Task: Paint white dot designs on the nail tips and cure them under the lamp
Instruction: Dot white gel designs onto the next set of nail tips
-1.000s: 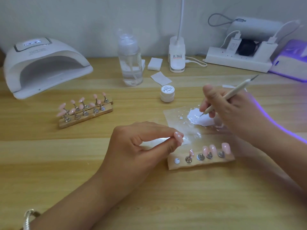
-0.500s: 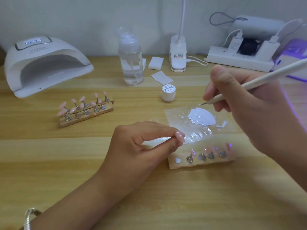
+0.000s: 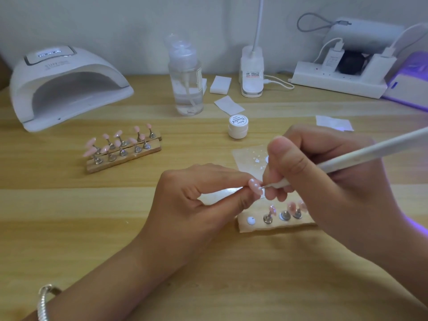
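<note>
The right hand (image 3: 324,181) has brought the dotting pen (image 3: 347,158) to the nail tip (image 3: 254,185).

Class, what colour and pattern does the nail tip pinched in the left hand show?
The nail tip is pale pink with white dots; best in the head view.

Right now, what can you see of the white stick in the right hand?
The white stick is a slim pen-like tool narrowing to a fine metal point. It slants up to the right, out of frame. The right hand grips it near the point, which meets a pink nail tip pinched by the left hand.
</note>
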A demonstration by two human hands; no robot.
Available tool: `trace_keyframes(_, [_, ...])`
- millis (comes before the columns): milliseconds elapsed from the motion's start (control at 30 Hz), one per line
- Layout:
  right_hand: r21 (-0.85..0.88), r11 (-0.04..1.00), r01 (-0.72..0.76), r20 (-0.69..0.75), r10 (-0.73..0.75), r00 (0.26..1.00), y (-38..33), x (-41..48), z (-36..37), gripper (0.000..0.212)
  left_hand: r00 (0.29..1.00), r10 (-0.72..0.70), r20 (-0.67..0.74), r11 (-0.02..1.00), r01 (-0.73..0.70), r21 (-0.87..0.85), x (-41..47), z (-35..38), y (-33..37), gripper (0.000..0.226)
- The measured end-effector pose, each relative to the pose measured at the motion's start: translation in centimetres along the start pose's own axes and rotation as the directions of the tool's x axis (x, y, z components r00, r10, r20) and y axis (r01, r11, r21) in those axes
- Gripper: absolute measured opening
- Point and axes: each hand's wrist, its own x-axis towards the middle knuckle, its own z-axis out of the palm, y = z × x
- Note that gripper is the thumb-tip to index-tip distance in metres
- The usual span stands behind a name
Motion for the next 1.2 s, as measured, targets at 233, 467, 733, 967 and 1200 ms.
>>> trace_keyframes(233, [-0.012, 1.000, -0.006, -0.003, 0.006, 1.000, -0.03, 0.02, 0.05, 0.036, 1.000, 0.006, 0.009, 1.000, -0.006, -0.022, 0.01, -0.03, -0.10, 0.008])
trace_keyframes(467, [-0.019, 1.000, -0.015, -0.002, 0.015, 1.000, 0.06, 0.04, 0.08, 0.038, 0.999, 0.028, 0.014, 1.000, -0.028, -0.010, 0.16, -0.02, -0.18, 0.009])
trace_keyframes(733, [-0.029, 1.000, -0.011, 0.003, 0.011, 1.000, 0.08, 0.05, 0.16, 0.039, 1.000, 0.024, 0.019, 1.000, -0.024, -0.002, 0.01, -0.08, -0.19, 0.009])
trace_keyframes(967, [-0.033, 0.999, -0.009, 0.000, 0.009, 1.000, 0.11, -0.01, 0.13, 0.036, 1.000, 0.026, 0.017, 0.999, -0.026, 0.018, 0.02, -0.08, -0.19, 0.009])
trace_keyframes(1200, [0.068, 0.998, -0.001, -0.055, 0.004, 0.998, -0.09, 0.67, -0.53, 0.037, 1.000, -0.015, -0.019, 1.000, 0.016, 0.020, -0.09, -0.05, -0.20, 0.008])
